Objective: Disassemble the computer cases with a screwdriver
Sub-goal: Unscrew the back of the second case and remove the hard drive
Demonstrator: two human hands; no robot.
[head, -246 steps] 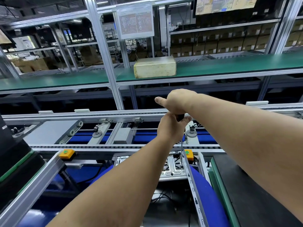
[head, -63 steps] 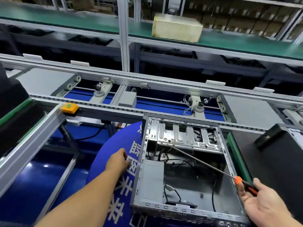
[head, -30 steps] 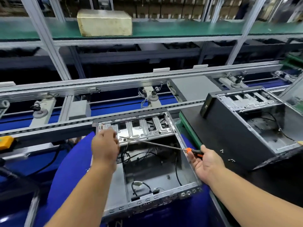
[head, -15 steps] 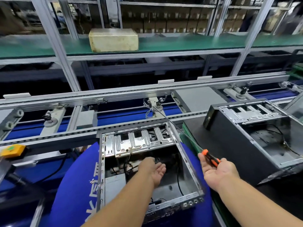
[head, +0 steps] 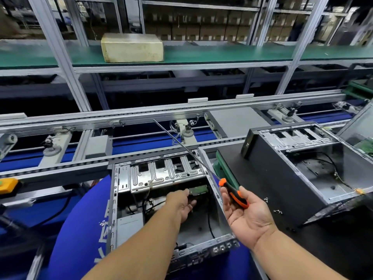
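An open computer case lies on a blue cushion in front of me. My left hand reaches inside it, below the silver drive cage, and its thumb and fingers hold a drive with a green circuit board. My right hand is palm up to the right of the case. It loosely holds the orange-and-black handle of a screwdriver, whose long shaft points up and left over the conveyor. A second open case stands on the black mat at the right.
Loose screws lie on the black mat near my right hand. A conveyor rail runs across behind the cases. An orange button box sits at the far left. A cardboard box rests on the green shelf above.
My left hand went deeper into the case and now holds the green-board drive under the cage. My right hand with the screwdriver barely moved.
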